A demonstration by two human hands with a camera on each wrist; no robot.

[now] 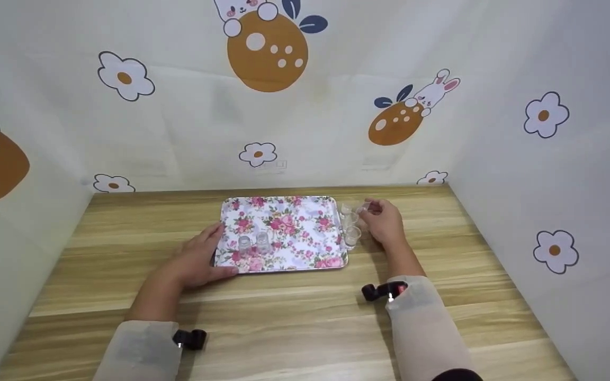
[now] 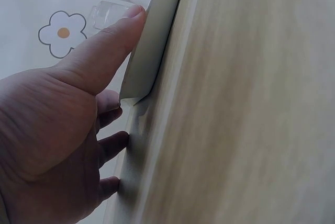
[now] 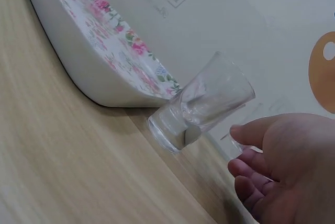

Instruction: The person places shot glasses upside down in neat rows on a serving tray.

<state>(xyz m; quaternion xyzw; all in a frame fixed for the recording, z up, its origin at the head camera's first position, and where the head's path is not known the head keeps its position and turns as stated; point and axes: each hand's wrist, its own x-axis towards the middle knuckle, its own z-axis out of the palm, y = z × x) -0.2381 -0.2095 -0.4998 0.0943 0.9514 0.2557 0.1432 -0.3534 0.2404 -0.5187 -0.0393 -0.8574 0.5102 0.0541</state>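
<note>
My left hand rests around the near left corner of a floral tray. Its thumb lies along the near edge, and the other fingers extend beside the left side. Two clear shot glasses stand on the tray's near left part. Beyond the tray's right edge, my right hand pinches a clear glass between thumb and fingers, which partly hide it. In the right wrist view, another shot glass stands upright on the table between the hand and the tray.
Several clear glasses line the tray's right edge, close together. The wood-grain table meets a patterned cloth backdrop at the back, and similar panels rise at both sides.
</note>
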